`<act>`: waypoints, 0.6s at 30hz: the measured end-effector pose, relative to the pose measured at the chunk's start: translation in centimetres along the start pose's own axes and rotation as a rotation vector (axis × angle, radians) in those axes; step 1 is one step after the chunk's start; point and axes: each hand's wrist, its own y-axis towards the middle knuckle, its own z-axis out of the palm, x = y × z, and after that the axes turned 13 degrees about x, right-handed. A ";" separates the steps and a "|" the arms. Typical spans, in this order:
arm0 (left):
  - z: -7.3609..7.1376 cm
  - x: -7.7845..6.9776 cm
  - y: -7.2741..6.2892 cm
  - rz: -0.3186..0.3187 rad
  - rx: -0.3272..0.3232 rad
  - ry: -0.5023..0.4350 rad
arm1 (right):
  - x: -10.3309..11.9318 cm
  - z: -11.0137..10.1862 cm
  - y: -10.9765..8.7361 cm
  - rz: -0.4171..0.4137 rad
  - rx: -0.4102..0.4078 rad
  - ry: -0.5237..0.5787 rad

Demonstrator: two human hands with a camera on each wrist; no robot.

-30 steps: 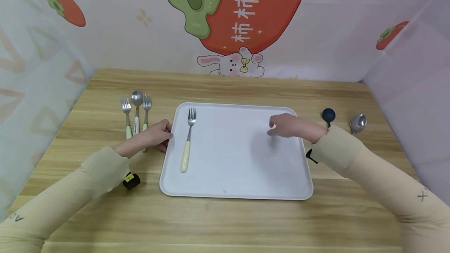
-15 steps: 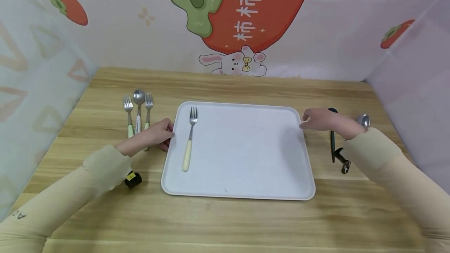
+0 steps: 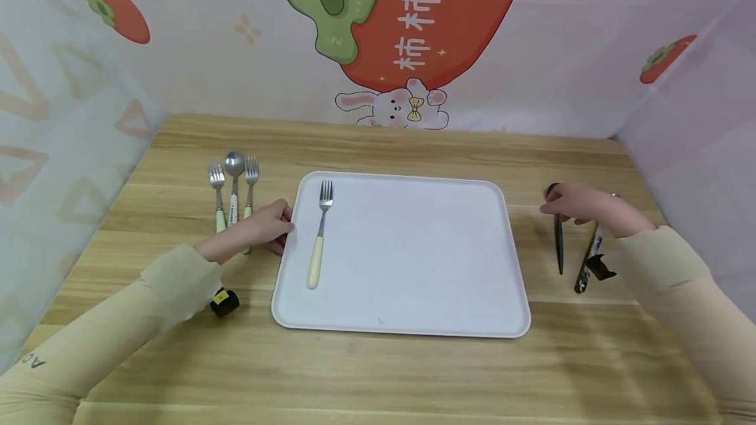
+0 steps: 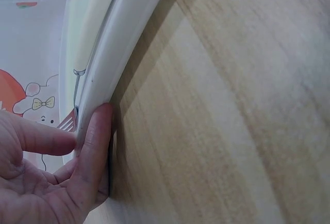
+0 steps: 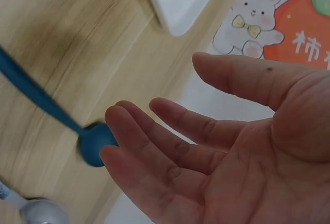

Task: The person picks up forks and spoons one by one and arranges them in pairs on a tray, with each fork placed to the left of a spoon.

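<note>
My left hand (image 3: 266,225) pinches the left rim of a white tray (image 3: 413,254); in the left wrist view its thumb and a finger lie on either side of the rim. A fork (image 3: 315,261) with a cream handle lies on the tray near that side, tines pointing away. To the right of the tray, my right hand (image 3: 590,205) hovers over a dark blue spoon (image 3: 559,248), partly covering it. The right wrist view shows this hand's fingers spread and holding nothing, close to the spoon's bowl (image 5: 98,144). Beside it lies a metal spoon (image 3: 590,258) with a patterned handle, its bowl mostly hidden in the head view.
Left of the tray, two forks, one on the outside (image 3: 216,177) and one nearer the tray (image 3: 251,169), flank a metal spoon (image 3: 234,162); my left forearm covers parts of their handles. Printed cloth walls (image 3: 266,71) enclose the wooden table (image 3: 378,379) at the back and sides.
My right hand has moved right, from above the tray to above the dark blue spoon. My left hand stays at the tray's left rim.
</note>
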 end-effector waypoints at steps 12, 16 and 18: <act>0.1 0.2 0.1 -0.010 0.001 -0.008 | -2.8 0.2 0.5 0.089 0.008 0.213; 0.1 0.1 0.1 -0.009 0.000 -0.005 | -3.5 0.5 0.8 0.099 0.019 0.259; 0.1 0.1 0.1 -0.010 -0.002 0.000 | -3.9 0.7 1.0 0.103 0.024 0.277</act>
